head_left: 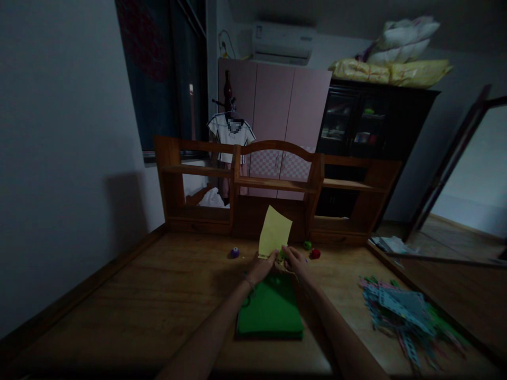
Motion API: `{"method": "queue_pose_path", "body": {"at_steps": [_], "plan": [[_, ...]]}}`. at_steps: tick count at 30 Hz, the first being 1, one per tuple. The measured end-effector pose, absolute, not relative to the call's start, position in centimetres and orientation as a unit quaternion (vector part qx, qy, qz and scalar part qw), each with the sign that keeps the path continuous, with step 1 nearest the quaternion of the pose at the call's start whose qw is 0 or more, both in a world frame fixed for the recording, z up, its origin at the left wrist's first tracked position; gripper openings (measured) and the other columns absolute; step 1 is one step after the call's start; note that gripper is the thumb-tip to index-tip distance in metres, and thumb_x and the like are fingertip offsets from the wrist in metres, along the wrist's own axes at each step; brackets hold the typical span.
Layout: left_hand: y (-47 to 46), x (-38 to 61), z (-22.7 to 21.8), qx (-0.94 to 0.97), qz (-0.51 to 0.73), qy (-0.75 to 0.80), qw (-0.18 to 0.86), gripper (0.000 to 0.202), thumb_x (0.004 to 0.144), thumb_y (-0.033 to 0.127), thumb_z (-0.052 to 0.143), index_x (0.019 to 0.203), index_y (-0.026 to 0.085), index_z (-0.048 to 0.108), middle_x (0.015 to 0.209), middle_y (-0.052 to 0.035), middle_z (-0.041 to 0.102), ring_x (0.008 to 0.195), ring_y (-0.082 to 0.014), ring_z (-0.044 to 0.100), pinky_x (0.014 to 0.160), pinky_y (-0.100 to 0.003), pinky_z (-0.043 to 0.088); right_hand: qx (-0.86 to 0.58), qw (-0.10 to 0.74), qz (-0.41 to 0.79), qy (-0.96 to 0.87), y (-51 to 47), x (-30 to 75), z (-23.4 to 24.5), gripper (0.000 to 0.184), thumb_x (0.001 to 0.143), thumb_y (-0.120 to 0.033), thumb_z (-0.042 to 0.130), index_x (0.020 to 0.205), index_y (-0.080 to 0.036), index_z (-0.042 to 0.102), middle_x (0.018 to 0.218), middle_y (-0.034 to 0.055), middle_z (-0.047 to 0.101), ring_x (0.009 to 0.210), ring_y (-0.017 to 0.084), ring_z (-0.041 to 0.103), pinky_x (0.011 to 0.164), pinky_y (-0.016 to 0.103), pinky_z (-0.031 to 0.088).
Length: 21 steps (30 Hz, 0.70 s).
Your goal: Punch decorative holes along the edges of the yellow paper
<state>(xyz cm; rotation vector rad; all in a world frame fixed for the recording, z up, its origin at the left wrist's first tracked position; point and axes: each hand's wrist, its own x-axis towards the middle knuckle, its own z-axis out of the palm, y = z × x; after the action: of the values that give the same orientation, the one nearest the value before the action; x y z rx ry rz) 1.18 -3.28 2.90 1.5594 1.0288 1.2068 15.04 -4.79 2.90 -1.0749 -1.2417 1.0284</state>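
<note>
- Fingers of the left hand (263, 265) and right hand (295, 261) pinch the lower edge of the yellow sheet (274, 230)
- The sheet stands upright over the green stack (271, 311), towards the surface's (158, 295) far edge
- The step looks like working that lower edge; it calls for a steady pinch

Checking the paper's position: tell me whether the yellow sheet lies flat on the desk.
No, the yellow sheet stands upright, held at its lower edge by the left hand, with the right hand alongside.

Small green thing (282, 254) by yellow paper (274, 231) unclear; shirt (232, 138) print blurred.
</note>
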Motion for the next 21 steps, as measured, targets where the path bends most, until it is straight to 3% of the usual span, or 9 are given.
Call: {"method": "queue_pose_path", "body": {"at_steps": [6, 21], "plan": [[-3.16, 1.27, 2.73, 0.626, 0.482, 0.409, 0.457, 0.037, 0.078, 0.041, 0.053, 0.101, 0.013, 0.064, 0.112, -0.0111, 0.062, 0.107, -0.02, 0.056, 0.099, -0.031, 0.037, -0.473, 0.57, 0.437, -0.51, -4.91, 14.7, 3.12, 0.051, 0.06, -0.068, 0.059, 0.069, -0.018, 0.055, 0.054, -0.0022, 0.049, 0.041, 0.008, 0.04, 0.038, 0.021, 0.028], [-3.09, 1.36, 2.44, 0.621, 0.476, 0.424, 0.455, 0.04, 0.079, 0.045, 0.051, 0.103, 0.015, 0.064, 0.108, -0.0097, 0.064, 0.103, -0.0201, 0.059, 0.097, -0.031, 0.04, -0.456, 0.57, 0.386, -0.565, -4.63, 15.16, 2.68, 0.044, 0.069, -0.063, 0.055, 0.068, -0.019, 0.057, 0.059, -0.0008, 0.054, 0.052, 0.013, 0.048, 0.048, 0.024, 0.036]]}}
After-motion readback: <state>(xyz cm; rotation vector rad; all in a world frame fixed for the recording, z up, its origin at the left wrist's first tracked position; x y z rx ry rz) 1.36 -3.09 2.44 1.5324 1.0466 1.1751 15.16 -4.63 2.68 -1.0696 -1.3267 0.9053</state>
